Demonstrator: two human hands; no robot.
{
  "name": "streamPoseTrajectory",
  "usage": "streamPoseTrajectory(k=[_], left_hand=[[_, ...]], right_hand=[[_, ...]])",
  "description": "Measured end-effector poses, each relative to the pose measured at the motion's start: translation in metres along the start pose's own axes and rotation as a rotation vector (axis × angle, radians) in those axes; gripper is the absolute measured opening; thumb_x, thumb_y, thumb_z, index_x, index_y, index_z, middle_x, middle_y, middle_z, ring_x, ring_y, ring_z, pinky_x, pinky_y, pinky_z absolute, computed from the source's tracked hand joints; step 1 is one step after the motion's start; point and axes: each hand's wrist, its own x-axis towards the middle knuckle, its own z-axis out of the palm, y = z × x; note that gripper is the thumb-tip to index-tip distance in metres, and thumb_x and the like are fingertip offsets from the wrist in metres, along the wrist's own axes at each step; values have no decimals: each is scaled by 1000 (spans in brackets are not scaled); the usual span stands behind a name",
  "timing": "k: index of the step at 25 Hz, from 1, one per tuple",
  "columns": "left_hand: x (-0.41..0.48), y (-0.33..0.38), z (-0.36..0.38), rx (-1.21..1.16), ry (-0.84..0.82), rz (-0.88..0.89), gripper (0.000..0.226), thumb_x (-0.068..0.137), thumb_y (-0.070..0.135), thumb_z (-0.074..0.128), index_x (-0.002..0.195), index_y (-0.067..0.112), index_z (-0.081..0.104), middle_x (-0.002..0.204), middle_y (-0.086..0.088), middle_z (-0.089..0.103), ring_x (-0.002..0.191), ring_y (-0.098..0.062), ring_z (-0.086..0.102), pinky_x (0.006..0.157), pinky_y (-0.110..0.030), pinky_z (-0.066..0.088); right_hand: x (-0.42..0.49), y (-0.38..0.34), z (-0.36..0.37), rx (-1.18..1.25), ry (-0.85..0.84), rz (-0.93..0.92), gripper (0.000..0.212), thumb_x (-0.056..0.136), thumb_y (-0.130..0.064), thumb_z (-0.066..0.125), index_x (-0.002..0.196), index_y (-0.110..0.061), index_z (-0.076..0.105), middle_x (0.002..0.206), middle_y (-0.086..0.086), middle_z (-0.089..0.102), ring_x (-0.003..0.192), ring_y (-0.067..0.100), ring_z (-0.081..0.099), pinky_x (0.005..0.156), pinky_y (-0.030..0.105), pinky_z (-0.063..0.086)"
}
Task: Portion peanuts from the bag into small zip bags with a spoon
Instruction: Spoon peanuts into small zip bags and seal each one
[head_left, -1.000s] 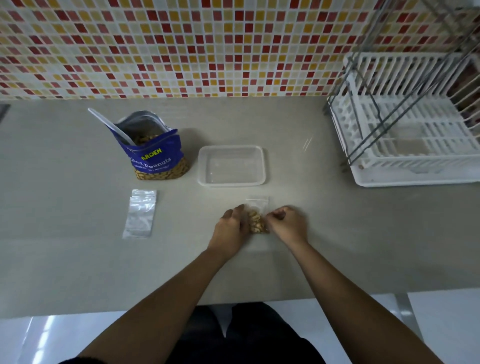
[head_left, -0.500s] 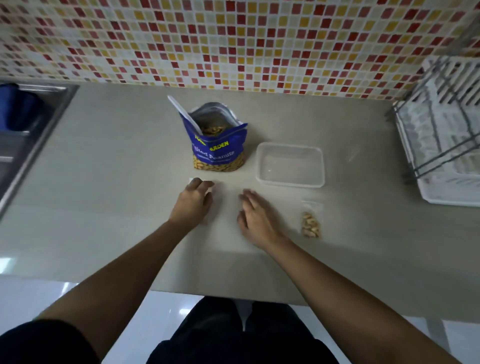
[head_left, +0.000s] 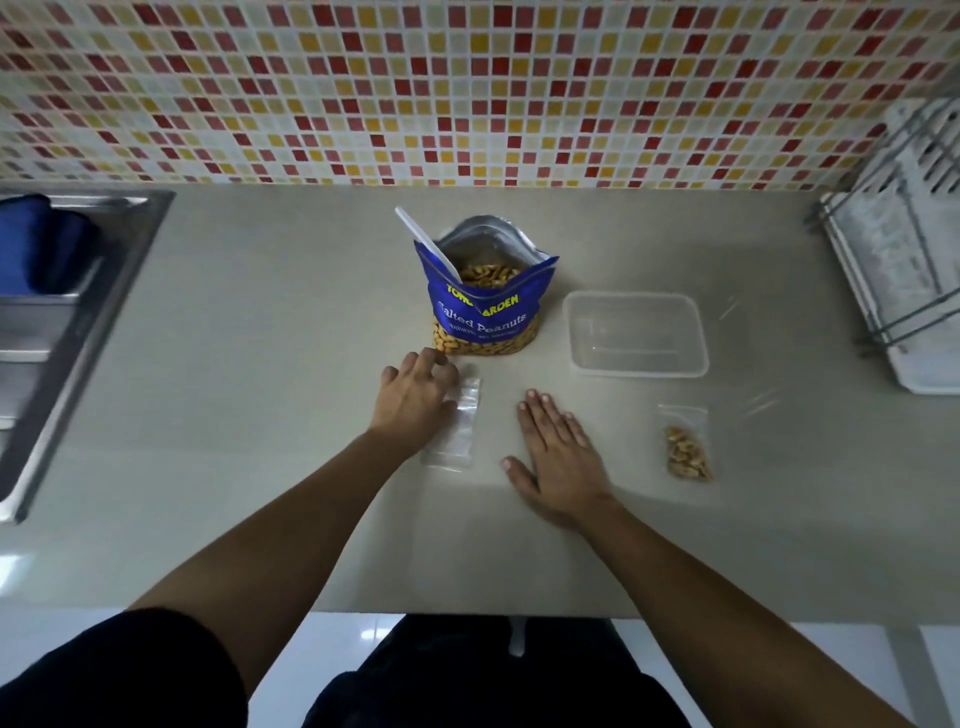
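Progress is judged to be early-to-middle: one portion is complete and a second has not been started. One filled zip bag (head_left: 687, 446) is found lying flat on the counter (head_left: 260, 415), to the right of both hands and apart from them; whether its seal is closed cannot be told. The peanut bag (head_left: 485, 301) is seen standing upright and open near the back of the counter, with the white spoon (head_left: 427, 244) left leaning inside it, handle up and to the left. An empty clear container (head_left: 637, 332) is noted just to the right of the bag.

The left hand (head_left: 415, 397) is placed over the upper edge of a small stack of empty zip bags (head_left: 457, 426), fingers curled down onto the plastic; contact is evident, but a firm pinch cannot be confirmed. The right hand (head_left: 558, 452) is laid flat and open on the counter, holding nothing.

Remaining work, as judged: one empty bag is to be separated and opened, filled by spoon and sealed, then the rest likewise. The spoon is not in hand.
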Motion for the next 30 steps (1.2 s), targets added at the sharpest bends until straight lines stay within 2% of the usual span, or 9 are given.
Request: streamPoseTrajectory(k=[8, 11, 14, 17, 19, 21, 23, 26, 30], left_hand=[[0, -7, 0, 63, -6, 110, 27, 90, 26, 52, 113, 15, 61, 132, -6, 46, 119, -27, 42, 89, -40, 35], [0, -9, -18, -153, -101, 205, 23, 81, 28, 57, 95, 12, 65, 113, -8, 56, 106, -28, 51, 87, -40, 44], [-2, -10, -51, -610, -193, 186, 5, 74, 17, 64, 71, 18, 61, 83, -3, 64, 81, -18, 59, 77, -35, 49], [-7, -5, -83, -1024, -120, 46, 13, 75, 6, 70, 69, 15, 62, 77, -6, 65, 76, -16, 60, 76, -34, 51], [-9, -2, -103, -1189, -54, 13, 8, 79, 2, 67, 75, 8, 65, 80, -14, 65, 78, -19, 60, 77, -34, 51], [-9, -1, -118, -1282, -33, 3, 13, 83, -2, 59, 80, 4, 69, 83, -20, 66, 78, -23, 60, 77, -34, 50], [-7, 0, -130, -1293, -35, 30, 19, 84, -2, 56, 84, 6, 73, 84, -16, 71, 78, -21, 64, 79, -32, 53], [-2, 2, -139, -1065, 16, 81, 19, 84, 3, 61, 87, 16, 75, 80, 2, 74, 75, -4, 67, 73, -14, 53], [7, 6, -146, -1044, 89, 67, 15, 81, 7, 68, 93, 14, 74, 85, -1, 74, 75, -4, 68, 67, -11, 52]], right_hand=[[0, -1, -3, 18, -48, -39, 80, 84, -59, 15, 148, -10, 14, 157, 8, 11, 146, 23, 9, 119, 42, 9], [1, -4, -17, 102, -138, -9, 90, 77, -66, 7, 149, -12, 8, 159, 6, 2, 147, 19, 0, 120, 37, 7], [-2, -22, -43, 609, -68, 52, 83, 80, -70, 33, 141, -13, 35, 148, 7, 37, 138, 17, 31, 115, 33, 24], [-1, -51, -71, 1233, 97, 164, 36, 78, -37, 68, 111, -27, 57, 110, -2, 66, 98, 10, 62, 87, 27, 49], [5, -61, -87, 1455, 278, 287, 27, 78, -14, 74, 99, -24, 59, 87, -1, 67, 71, 8, 62, 69, 25, 50], [12, -56, -104, 1587, 403, 351, 25, 79, -3, 69, 95, -21, 58, 69, -4, 63, 57, 5, 55, 62, 22, 47], [17, -44, -123, 1597, 446, 329, 27, 79, -1, 67, 95, -19, 57, 62, -6, 65, 57, 3, 57, 62, 18, 48], [22, -36, -152, 1472, 464, 230, 32, 79, 0, 68, 101, -20, 56, 66, -5, 70, 66, 2, 64, 65, 16, 51], [28, -34, -178, 1317, 505, 145, 32, 82, -7, 67, 104, -26, 54, 74, -4, 72, 75, 5, 66, 69, 14, 49]])
